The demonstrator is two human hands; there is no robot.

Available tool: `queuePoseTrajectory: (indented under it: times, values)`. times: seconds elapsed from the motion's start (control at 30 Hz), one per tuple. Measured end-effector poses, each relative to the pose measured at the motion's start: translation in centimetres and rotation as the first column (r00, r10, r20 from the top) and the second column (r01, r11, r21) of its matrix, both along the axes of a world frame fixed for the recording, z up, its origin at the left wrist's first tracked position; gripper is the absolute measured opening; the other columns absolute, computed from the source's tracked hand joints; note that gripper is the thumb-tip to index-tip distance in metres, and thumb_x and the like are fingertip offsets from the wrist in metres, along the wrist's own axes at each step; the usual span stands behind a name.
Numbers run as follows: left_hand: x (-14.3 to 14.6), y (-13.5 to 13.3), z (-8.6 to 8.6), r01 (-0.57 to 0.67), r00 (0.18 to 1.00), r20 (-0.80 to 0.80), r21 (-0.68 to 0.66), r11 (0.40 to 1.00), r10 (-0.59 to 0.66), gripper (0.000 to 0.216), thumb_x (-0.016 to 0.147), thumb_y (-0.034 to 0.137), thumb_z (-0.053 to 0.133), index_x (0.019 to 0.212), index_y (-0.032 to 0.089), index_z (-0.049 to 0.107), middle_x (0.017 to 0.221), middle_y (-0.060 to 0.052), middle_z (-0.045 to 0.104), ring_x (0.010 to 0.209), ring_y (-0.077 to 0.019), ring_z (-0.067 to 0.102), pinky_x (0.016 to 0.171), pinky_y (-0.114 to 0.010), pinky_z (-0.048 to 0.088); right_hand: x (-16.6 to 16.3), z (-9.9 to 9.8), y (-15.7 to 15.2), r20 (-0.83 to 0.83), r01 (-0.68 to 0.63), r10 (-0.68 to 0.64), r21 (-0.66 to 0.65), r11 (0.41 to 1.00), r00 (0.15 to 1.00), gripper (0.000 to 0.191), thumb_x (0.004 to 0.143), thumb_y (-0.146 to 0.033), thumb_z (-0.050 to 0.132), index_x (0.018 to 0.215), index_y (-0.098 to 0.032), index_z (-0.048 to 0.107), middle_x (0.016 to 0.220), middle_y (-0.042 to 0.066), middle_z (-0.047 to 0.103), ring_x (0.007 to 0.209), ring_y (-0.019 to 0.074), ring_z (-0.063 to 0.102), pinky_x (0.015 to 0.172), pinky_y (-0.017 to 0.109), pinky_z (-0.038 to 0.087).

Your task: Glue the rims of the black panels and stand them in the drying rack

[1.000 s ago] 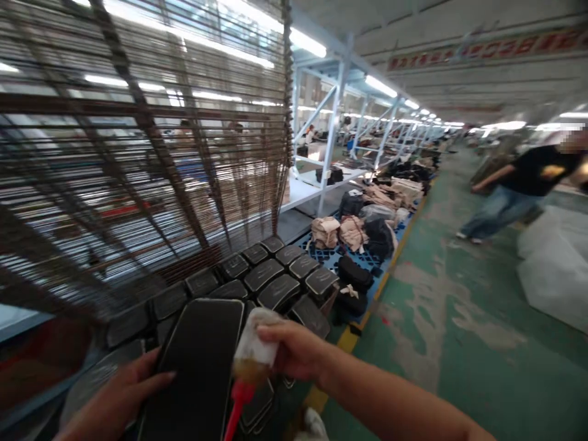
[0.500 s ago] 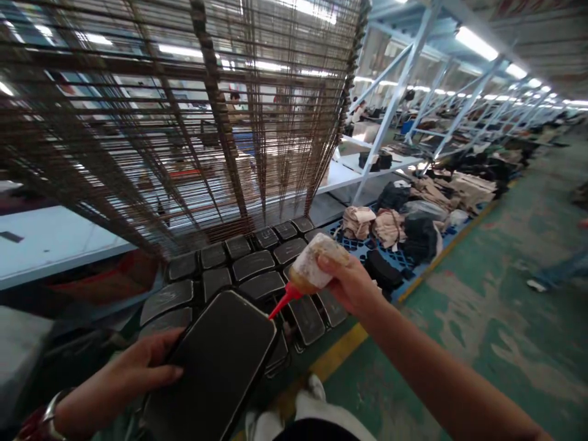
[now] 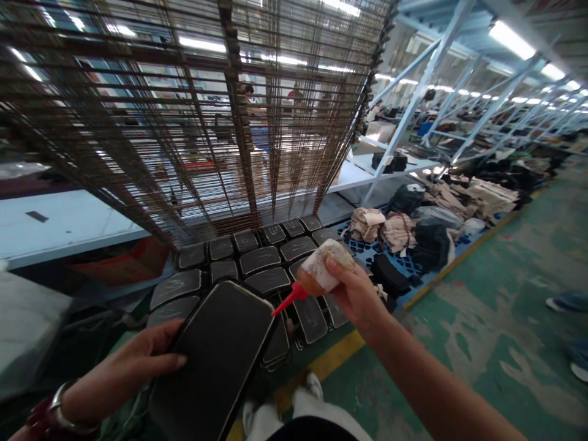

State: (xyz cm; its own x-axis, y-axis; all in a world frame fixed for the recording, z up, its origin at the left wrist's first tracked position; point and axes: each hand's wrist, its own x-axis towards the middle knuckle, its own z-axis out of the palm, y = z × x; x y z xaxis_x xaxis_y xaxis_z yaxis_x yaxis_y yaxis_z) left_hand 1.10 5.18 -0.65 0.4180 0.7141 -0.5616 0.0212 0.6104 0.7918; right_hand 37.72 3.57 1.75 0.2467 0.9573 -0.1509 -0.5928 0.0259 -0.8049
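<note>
My left hand [image 3: 154, 355] grips a flat black rounded panel [image 3: 220, 355] by its left side, thumb on top and fingers beneath. A pale line runs along the panel's edge. In my right hand [image 3: 356, 288] is a smeared white glue bottle [image 3: 325, 266], tilted downward. Its red nozzle [image 3: 289, 298] points left and meets the panel's rim near the upper right corner; whether it touches cannot be made out. Several similar black pieces [image 3: 260, 260] with pale edges lie in rows just beyond.
A large metal wire rack [image 3: 239, 110] stands tilted up ahead. Bundles of beige pieces [image 3: 367, 223] and black pieces lie on a blue pallet [image 3: 342, 229] at the right. A yellow line [image 3: 335, 358] crosses the green floor. Another person's feet [image 3: 569, 301] show at the far right.
My view has shifted, so the surroundings sit further right. The nozzle stays at the panel's upper right corner, and both hands keep their hold. The other person's feet have moved.
</note>
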Motion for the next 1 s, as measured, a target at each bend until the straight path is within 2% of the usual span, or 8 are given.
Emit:
queuePoseTrajectory:
  times: [0.13, 0.23, 0.43, 0.7, 0.83, 1.0]
  values:
    - [0.6, 0.2, 0.5, 0.153, 0.988, -0.001, 0.016, 0.988, -0.152, 0.035, 0.073, 0.016, 0.077, 0.108, 0.022, 0.076, 0.107, -0.008, 0.078, 0.097, -0.0325, 0.072, 0.091, -0.045, 0.055, -0.2, -1.0, 0.3, -0.018, 0.081, -0.082, -0.034, 0.996, 0.996, 0.041, 0.059, -0.034, 0.093, 0.089, -0.017, 0.069, 0.080, 0.001, 0.070, 0.066, 0.0159, 0.063, 0.057, 0.025, 0.055]
    - [0.7, 0.3, 0.6, 0.169, 0.986, 0.005, 0.024, 0.985, -0.169, 0.037, 0.076, 0.019, 0.076, 0.112, 0.025, 0.075, 0.112, -0.006, 0.077, 0.101, -0.0318, 0.071, 0.093, -0.044, 0.054, -0.2, -1.5, 0.4, -0.010, 0.105, -0.106, -0.036, 0.994, 0.994, 0.041, 0.059, -0.034, 0.093, 0.089, -0.017, 0.070, 0.080, 0.001, 0.070, 0.065, 0.0157, 0.064, 0.054, 0.024, 0.055]
    - [1.0, 0.2, 0.4, 0.138, 0.990, 0.006, 0.008, 0.990, -0.138, 0.035, 0.075, 0.020, 0.077, 0.110, 0.023, 0.074, 0.112, -0.009, 0.077, 0.097, -0.0324, 0.072, 0.089, -0.045, 0.055, -0.6, -2.3, -0.1, -0.011, 0.089, -0.090, -0.049, 0.995, 0.996, 0.041, 0.061, -0.034, 0.092, 0.091, -0.017, 0.070, 0.082, 0.001, 0.071, 0.068, 0.0158, 0.065, 0.053, 0.023, 0.054]
    - [1.6, -0.3, 0.4, 0.007, 1.000, 0.028, -0.063, 0.998, -0.005, 0.044, 0.069, 0.018, 0.082, 0.111, 0.019, 0.069, 0.109, -0.012, 0.077, 0.093, -0.0340, 0.073, 0.086, -0.049, 0.056, -2.0, -3.2, -1.1, -0.027, 0.029, -0.031, -0.086, 0.996, 0.999, 0.041, 0.063, -0.033, 0.091, 0.093, -0.016, 0.069, 0.083, 0.002, 0.071, 0.069, 0.0155, 0.064, 0.060, 0.025, 0.056]
    - [1.8, -0.6, 0.3, -0.044, 0.999, 0.023, -0.064, 0.997, 0.045, 0.045, 0.068, 0.016, 0.082, 0.111, 0.017, 0.068, 0.107, -0.014, 0.077, 0.087, -0.0333, 0.074, 0.082, -0.048, 0.058, -2.7, -3.6, -1.7, -0.019, -0.003, 0.001, -0.088, 0.996, 1.000, 0.040, 0.064, -0.034, 0.091, 0.092, -0.017, 0.069, 0.081, 0.002, 0.070, 0.066, 0.0148, 0.062, 0.059, 0.026, 0.055]
    - [2.1, -0.9, 0.3, -0.075, 0.997, 0.018, -0.093, 0.993, 0.077, 0.049, 0.070, 0.015, 0.079, 0.117, 0.012, 0.064, 0.106, -0.017, 0.077, 0.088, -0.0324, 0.074, 0.082, -0.046, 0.058, -3.7, -3.6, -2.4, -0.023, -0.024, 0.022, -0.091, 0.996, 0.999, 0.039, 0.063, -0.033, 0.091, 0.092, -0.017, 0.069, 0.083, 0.001, 0.070, 0.072, 0.0152, 0.063, 0.065, 0.025, 0.055]
